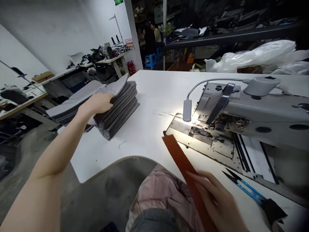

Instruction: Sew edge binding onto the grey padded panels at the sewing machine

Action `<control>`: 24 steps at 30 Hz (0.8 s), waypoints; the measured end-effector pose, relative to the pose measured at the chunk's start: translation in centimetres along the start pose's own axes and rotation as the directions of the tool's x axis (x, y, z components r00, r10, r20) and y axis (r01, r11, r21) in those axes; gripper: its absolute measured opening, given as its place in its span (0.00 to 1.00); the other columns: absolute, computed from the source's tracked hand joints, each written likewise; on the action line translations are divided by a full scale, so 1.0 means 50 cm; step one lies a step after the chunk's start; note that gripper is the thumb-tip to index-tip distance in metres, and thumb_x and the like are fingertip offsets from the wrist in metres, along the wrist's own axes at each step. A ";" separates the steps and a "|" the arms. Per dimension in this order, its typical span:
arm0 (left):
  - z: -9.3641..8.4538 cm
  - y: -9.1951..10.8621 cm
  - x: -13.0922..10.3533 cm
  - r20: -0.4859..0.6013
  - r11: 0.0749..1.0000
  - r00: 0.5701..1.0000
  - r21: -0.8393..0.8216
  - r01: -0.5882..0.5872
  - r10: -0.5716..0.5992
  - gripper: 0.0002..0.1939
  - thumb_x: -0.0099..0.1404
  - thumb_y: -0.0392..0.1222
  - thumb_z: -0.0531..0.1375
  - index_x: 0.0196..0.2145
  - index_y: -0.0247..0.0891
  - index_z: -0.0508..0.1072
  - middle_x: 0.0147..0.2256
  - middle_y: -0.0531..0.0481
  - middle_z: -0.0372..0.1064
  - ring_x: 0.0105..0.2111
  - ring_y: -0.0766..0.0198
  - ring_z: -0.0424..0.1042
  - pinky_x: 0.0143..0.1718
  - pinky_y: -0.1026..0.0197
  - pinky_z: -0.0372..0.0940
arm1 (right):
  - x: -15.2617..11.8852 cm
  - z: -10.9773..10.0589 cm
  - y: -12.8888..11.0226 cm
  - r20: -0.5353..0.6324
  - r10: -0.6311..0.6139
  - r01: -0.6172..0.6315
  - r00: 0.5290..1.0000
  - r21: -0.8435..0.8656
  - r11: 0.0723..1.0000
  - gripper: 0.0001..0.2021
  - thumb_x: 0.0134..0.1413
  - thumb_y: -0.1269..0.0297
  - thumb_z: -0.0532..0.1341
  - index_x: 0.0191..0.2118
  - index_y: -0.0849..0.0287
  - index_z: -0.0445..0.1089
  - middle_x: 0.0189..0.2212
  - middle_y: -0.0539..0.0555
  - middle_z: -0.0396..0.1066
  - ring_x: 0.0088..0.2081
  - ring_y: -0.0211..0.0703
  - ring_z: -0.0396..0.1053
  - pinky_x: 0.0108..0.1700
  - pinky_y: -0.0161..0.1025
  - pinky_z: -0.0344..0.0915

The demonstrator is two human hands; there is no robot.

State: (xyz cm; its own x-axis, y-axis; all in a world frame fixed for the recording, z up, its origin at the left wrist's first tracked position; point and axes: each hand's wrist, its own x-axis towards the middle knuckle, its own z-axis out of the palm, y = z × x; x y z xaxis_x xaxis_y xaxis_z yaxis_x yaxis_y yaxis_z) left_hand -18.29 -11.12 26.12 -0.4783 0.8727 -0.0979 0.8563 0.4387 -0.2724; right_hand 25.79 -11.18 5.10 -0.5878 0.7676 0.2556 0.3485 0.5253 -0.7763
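A tall stack of grey fabric pieces [120, 111] stands on the left part of the white table. My left hand [100, 102] reaches over its top, fingers closed at the edge of an upper piece; what lies between the fingertips is hidden. At the lower right, my right hand [214, 199] is slightly blurred and holds a long reddish-brown strip [180, 158], which slants up toward the sewing machine. Blue-handled thread snips [249, 190] lie to the right of that hand, beside a small black piece [274, 209].
The sewing machine [272, 112] fills the table's right side, its lamp [187, 110] lighting the metal plate. The white table [154, 93] has a curved front edge. Clear plastic bags [256, 58] lie beyond it. People sit far back near blue stools [151, 60].
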 end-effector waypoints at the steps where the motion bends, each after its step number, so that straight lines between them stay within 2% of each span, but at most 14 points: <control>1: 0.002 0.035 -0.024 0.013 0.996 0.997 -0.032 -0.080 0.081 0.22 0.66 0.41 0.56 0.57 0.37 0.69 0.47 0.37 0.75 0.45 0.46 0.75 0.47 0.51 0.68 | 0.027 0.037 -0.003 0.017 0.046 -0.047 0.999 0.089 0.995 0.17 0.67 0.58 0.51 0.52 0.48 0.74 0.47 0.57 0.72 0.45 0.44 0.74 0.41 0.38 0.73; 4: 0.048 0.155 -0.111 0.127 0.897 0.906 -0.251 -0.364 0.404 0.21 0.65 0.38 0.55 0.55 0.40 0.71 0.37 0.44 0.78 0.36 0.54 0.77 0.42 0.58 0.68 | 0.114 0.143 0.000 0.072 0.180 -0.194 0.981 0.384 0.903 0.19 0.65 0.52 0.53 0.55 0.53 0.71 0.47 0.58 0.70 0.49 0.47 0.72 0.49 0.43 0.71; 7: 0.118 0.264 -0.177 0.235 0.692 0.673 -0.448 -0.566 0.702 0.17 0.64 0.36 0.55 0.48 0.40 0.75 0.34 0.46 0.77 0.32 0.56 0.76 0.34 0.62 0.66 | 0.166 0.208 0.015 0.086 0.334 -0.328 0.939 0.523 0.787 0.22 0.66 0.48 0.48 0.47 0.58 0.70 0.42 0.59 0.70 0.43 0.46 0.70 0.45 0.44 0.72; 9: 0.158 0.317 -0.182 0.266 0.564 0.509 -0.540 -0.625 0.819 0.12 0.66 0.39 0.54 0.41 0.38 0.77 0.32 0.46 0.76 0.30 0.57 0.75 0.31 0.62 0.65 | 0.172 0.225 0.023 0.003 0.382 -0.339 0.924 0.464 0.818 0.19 0.65 0.50 0.50 0.44 0.60 0.70 0.39 0.58 0.69 0.40 0.46 0.69 0.46 0.47 0.71; 10: 0.174 0.337 -0.169 0.236 0.516 0.475 -0.576 -0.634 0.848 0.12 0.68 0.41 0.53 0.38 0.38 0.77 0.31 0.46 0.75 0.30 0.57 0.74 0.31 0.62 0.65 | 0.168 0.229 0.025 -0.061 0.377 -0.320 0.924 0.416 0.851 0.17 0.63 0.53 0.51 0.46 0.60 0.70 0.40 0.59 0.69 0.43 0.47 0.68 0.49 0.48 0.70; 11: 0.188 0.354 -0.146 0.159 0.481 0.493 -0.597 -0.642 0.856 0.15 0.70 0.43 0.52 0.37 0.37 0.77 0.31 0.46 0.75 0.32 0.57 0.74 0.34 0.61 0.66 | 0.162 0.230 0.026 -0.120 0.362 -0.296 0.924 0.374 0.879 0.18 0.62 0.57 0.52 0.51 0.60 0.69 0.44 0.60 0.69 0.46 0.48 0.68 0.53 0.50 0.68; 14: 0.218 0.392 -0.038 -0.237 0.509 0.727 -0.576 -0.640 0.645 0.16 0.71 0.42 0.50 0.47 0.35 0.75 0.48 0.40 0.73 0.50 0.52 0.71 0.54 0.53 0.64 | 0.140 0.231 0.023 -0.194 0.315 -0.241 0.929 0.329 0.913 0.28 0.62 0.65 0.51 0.68 0.56 0.56 0.58 0.61 0.65 0.59 0.48 0.63 0.62 0.51 0.62; 16: 0.230 0.409 0.041 -0.317 0.550 0.808 -0.605 -0.575 0.496 0.20 0.70 0.41 0.50 0.55 0.33 0.70 0.58 0.37 0.66 0.59 0.50 0.63 0.61 0.47 0.57 | 0.129 0.232 0.021 -0.184 0.304 -0.234 0.935 0.324 0.917 0.32 0.61 0.69 0.50 0.71 0.55 0.49 0.63 0.60 0.61 0.64 0.47 0.59 0.66 0.51 0.58; 17: 0.234 0.417 0.075 -0.257 0.521 0.808 -0.654 -0.549 0.530 0.21 0.70 0.42 0.50 0.56 0.33 0.70 0.58 0.37 0.66 0.60 0.50 0.63 0.62 0.47 0.57 | 0.126 0.232 0.020 -0.181 0.298 -0.231 0.937 0.318 0.920 0.33 0.61 0.70 0.50 0.72 0.54 0.48 0.65 0.59 0.59 0.66 0.47 0.57 0.67 0.51 0.56; 18: 0.235 0.423 0.104 -0.175 0.460 0.774 -0.717 -0.524 0.609 0.21 0.70 0.43 0.50 0.54 0.33 0.72 0.57 0.38 0.68 0.58 0.51 0.65 0.61 0.49 0.59 | 0.123 0.232 0.019 -0.180 0.293 -0.229 0.939 0.308 0.923 0.34 0.60 0.71 0.49 0.72 0.54 0.47 0.66 0.59 0.57 0.67 0.46 0.55 0.69 0.52 0.55; 20: 0.236 0.434 0.143 -0.076 0.294 0.640 -0.843 -0.451 0.764 0.19 0.68 0.45 0.52 0.48 0.33 0.76 0.51 0.42 0.73 0.52 0.53 0.70 0.55 0.55 0.64 | 0.118 0.227 0.018 -0.181 0.295 -0.240 0.938 0.274 0.931 0.36 0.60 0.73 0.49 0.73 0.54 0.44 0.67 0.58 0.56 0.68 0.46 0.54 0.69 0.52 0.55; 21: 0.237 0.441 0.154 -0.080 0.220 0.606 -0.888 -0.404 0.791 0.18 0.65 0.45 0.55 0.46 0.34 0.77 0.48 0.44 0.75 0.49 0.55 0.72 0.52 0.58 0.66 | 0.116 0.222 0.018 -0.178 0.298 -0.251 0.938 0.245 0.937 0.36 0.60 0.73 0.48 0.73 0.55 0.42 0.66 0.59 0.57 0.67 0.47 0.55 0.68 0.52 0.57; 22: 0.239 0.449 0.161 -0.097 0.167 0.610 -0.918 -0.361 0.786 0.17 0.62 0.45 0.59 0.44 0.33 0.78 0.46 0.45 0.76 0.46 0.56 0.73 0.48 0.59 0.67 | 0.115 0.216 0.019 -0.171 0.300 -0.264 0.938 0.205 0.942 0.36 0.61 0.73 0.48 0.74 0.56 0.41 0.63 0.61 0.60 0.65 0.48 0.58 0.66 0.52 0.59; 24: 0.250 0.468 0.166 -0.103 0.139 0.671 -0.945 -0.297 0.735 0.16 0.57 0.44 0.64 0.41 0.32 0.78 0.40 0.45 0.77 0.38 0.59 0.74 0.40 0.61 0.67 | 0.113 0.199 0.020 -0.136 0.308 -0.297 0.942 0.093 0.950 0.33 0.63 0.70 0.48 0.73 0.59 0.43 0.53 0.63 0.68 0.56 0.52 0.66 0.58 0.54 0.66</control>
State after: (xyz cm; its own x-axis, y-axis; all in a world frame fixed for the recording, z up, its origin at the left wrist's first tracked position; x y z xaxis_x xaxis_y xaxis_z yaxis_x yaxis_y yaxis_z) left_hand -4.66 3.74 6.96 0.3285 0.9295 -0.1676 0.4450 0.0042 0.8955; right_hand 15.55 -9.97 0.02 -0.3468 0.9345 0.0805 0.4375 0.2371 -0.8674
